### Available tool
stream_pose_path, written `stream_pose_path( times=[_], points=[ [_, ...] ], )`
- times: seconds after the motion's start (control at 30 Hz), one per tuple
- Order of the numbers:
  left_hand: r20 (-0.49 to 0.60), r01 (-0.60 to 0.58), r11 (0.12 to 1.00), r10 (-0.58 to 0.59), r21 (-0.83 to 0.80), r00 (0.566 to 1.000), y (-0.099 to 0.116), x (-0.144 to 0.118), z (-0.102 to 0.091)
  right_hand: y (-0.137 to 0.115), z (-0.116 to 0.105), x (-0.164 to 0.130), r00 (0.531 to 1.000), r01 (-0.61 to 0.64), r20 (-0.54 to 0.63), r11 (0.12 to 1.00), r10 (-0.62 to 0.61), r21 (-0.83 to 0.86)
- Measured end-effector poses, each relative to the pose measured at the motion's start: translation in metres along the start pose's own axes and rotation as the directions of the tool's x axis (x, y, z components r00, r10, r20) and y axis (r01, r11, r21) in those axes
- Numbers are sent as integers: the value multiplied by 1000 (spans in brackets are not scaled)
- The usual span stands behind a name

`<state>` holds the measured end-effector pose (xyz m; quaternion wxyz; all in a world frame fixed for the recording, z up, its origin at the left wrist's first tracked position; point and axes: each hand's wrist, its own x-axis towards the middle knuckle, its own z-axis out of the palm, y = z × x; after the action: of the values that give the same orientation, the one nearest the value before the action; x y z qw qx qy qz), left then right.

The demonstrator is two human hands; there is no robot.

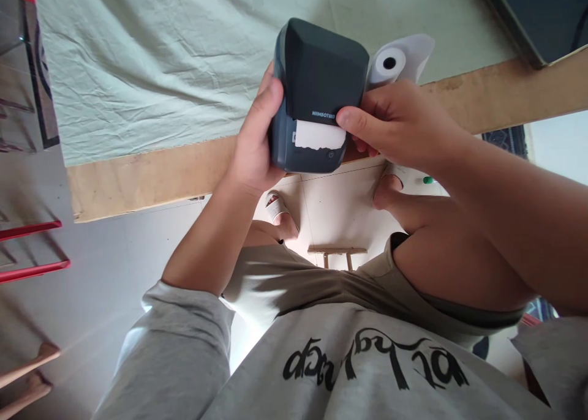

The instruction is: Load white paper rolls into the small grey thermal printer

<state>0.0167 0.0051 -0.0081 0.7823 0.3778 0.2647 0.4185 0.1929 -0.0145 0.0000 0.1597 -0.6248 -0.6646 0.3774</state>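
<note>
At the upper centre of the head view, the left hand (255,141) grips a dark label printer (316,95) while the right hand (395,123) pinches the white paper strip (319,135) already protruding, still untorn, paper roll (390,62) behind.

Worktop (151,175) — bare wood edge, covered by creased pale green cloth (151,65). Pale tiled floor (340,206) beneath. Red metal bars (32,251) at one side — bright daylight.
</note>
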Motion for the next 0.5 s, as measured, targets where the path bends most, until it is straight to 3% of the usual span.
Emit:
stream_pose_path(
  times=[0.17,0.5],
  points=[
    [-75,55,998,-53,18,996,1,3,-4,-1,0,-1,999,-1,-34,998,-1,-59],
    [-126,-24,998,17,-60,992,-6,1,-8,1,-1,-1,999,31,-20,998,-32,-62]
  ],
)
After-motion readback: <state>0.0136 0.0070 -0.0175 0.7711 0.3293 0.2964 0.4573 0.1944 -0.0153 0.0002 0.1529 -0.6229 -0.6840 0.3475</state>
